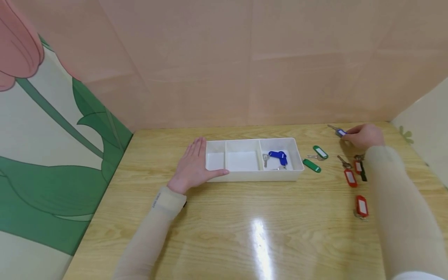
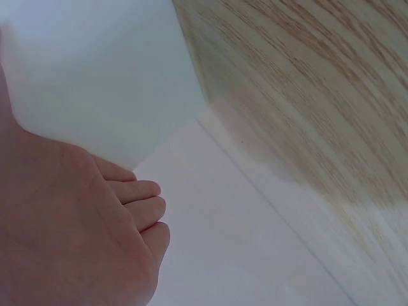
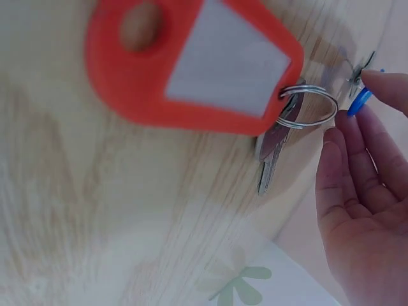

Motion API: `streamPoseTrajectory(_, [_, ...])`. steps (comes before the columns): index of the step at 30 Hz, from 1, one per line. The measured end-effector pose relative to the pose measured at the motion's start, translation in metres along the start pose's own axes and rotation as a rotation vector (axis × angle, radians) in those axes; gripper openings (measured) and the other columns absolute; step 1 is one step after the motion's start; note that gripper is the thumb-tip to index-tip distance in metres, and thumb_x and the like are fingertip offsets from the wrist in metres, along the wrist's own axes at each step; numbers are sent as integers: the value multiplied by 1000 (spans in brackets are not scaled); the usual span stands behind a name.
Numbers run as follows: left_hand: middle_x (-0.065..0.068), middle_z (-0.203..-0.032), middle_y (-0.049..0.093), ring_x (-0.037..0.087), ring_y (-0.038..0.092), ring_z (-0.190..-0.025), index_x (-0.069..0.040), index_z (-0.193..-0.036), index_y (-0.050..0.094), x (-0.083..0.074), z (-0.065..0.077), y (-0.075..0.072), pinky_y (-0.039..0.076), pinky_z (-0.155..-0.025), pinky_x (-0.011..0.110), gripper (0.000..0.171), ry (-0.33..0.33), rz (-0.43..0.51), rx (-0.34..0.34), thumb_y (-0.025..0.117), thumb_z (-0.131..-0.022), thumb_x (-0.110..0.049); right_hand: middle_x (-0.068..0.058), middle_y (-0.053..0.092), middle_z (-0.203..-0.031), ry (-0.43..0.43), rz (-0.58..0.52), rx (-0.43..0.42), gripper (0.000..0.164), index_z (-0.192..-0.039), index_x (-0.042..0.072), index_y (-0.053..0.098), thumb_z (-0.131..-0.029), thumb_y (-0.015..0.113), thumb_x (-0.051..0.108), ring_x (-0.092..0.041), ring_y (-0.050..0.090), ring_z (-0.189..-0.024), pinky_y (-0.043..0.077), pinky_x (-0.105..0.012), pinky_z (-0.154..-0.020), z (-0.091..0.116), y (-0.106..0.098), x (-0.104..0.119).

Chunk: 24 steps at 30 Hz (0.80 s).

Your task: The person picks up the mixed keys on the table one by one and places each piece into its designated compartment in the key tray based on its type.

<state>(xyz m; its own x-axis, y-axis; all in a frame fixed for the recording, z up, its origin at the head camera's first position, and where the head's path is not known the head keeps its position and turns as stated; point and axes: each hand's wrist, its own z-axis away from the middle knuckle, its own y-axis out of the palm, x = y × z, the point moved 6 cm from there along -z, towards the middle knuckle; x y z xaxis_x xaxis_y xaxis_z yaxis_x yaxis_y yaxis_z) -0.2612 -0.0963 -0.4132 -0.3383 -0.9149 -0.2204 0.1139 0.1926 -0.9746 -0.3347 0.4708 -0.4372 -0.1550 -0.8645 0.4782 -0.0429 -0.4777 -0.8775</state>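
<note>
A white tray [image 1: 229, 176] with three compartments stands on the table. My left hand [image 1: 190, 167] rests against its left end, fingers straight and thumb reaching over the front wall. In the left wrist view, the fingers of the left hand [image 2: 83, 223] lie along the white wall. At the back right, my right hand [image 1: 365, 136] pinches a blue key tag [image 1: 341, 133] between thumb and fingertips, a key pointing away to the left. In the right wrist view the blue tag [image 3: 360, 102] shows edge-on. Blue-tagged keys [image 1: 277, 155] lie in the tray's right compartment.
Two green key tags [image 1: 311, 165] lie just right of the tray. Red key tags [image 1: 350, 177] with keys lie beside and under the right forearm, another red tag [image 1: 362, 206] nearer the front. A pink-covered wall [image 1: 245, 77] rises behind the table.
</note>
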Motion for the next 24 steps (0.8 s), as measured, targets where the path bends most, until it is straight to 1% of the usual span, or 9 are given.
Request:
streamPoseTrajectory(4, [19, -168, 0, 27, -1, -154, 3, -161, 0, 0, 0, 1, -1, -123, 36, 138, 1, -6, 2, 36, -74, -99, -27, 69, -102, 1, 15, -17, 53, -106, -7, 74, -93, 71, 44, -41, 57, -90, 46, -41, -64, 1, 0, 1])
streamPoseTrajectory(8, [20, -168, 2, 28, -1, -154, 3, -161, 0, 1, 0, 1, -1, -123, 36, 138, -1, -6, 0, 36, -74, -98, -25, 69, -98, 5, 24, -23, 56, -105, -7, 74, -94, 68, 47, -39, 57, -87, 45, -40, -62, 4, 0, 2])
streamPoseTrajectory(10, [20, -168, 2, 27, -1, -154, 3, -161, -1, 1, 1, 1, -1, -123, 36, 138, -5, 1, 2, 37, -74, -98, -27, 69, -99, 2, 24, -27, 58, -107, -7, 73, -95, 65, 49, -40, 57, -87, 45, -40, -61, 5, 0, 2])
streamPoseTrajectory(12, [19, -168, 1, 27, -2, -154, 3, -160, -1, 1, 1, 1, -2, -123, 36, 138, -6, 5, 1, 39, -74, -98, -30, 68, -104, -9, 25, -40, 57, -109, -8, 72, -96, 62, 46, -42, 58, -90, 46, -42, -63, 5, -1, 1])
streamPoseTrajectory(16, [19, -168, 0, 26, -2, -154, 3, -160, -1, 1, 1, 1, -2, -123, 35, 138, -8, 2, 3, 39, -74, -98, -35, 63, -115, -14, 19, -70, 51, -115, -10, 68, -98, 57, 36, -47, 59, -96, 50, -50, -71, 4, -4, 1])
streamPoseTrajectory(19, [18, -168, -1, 26, -2, -154, 2, -160, -2, 2, 0, 2, -3, -123, 35, 138, -10, 0, 6, 39, -74, -98, -36, 63, -115, -7, 12, -86, 49, -117, -11, 67, -98, 58, 33, -48, 59, -96, 50, -53, -72, 5, -7, 1])
streamPoseTrajectory(24, [19, -168, 0, 27, -1, -154, 3, -160, -1, 3, 1, 1, -2, -123, 36, 138, -8, 4, 4, 40, -74, -97, -35, 65, -113, -26, -13, -126, 46, -115, -11, 70, -97, 62, 31, -49, 59, -96, 49, -55, -75, 5, -9, 4])
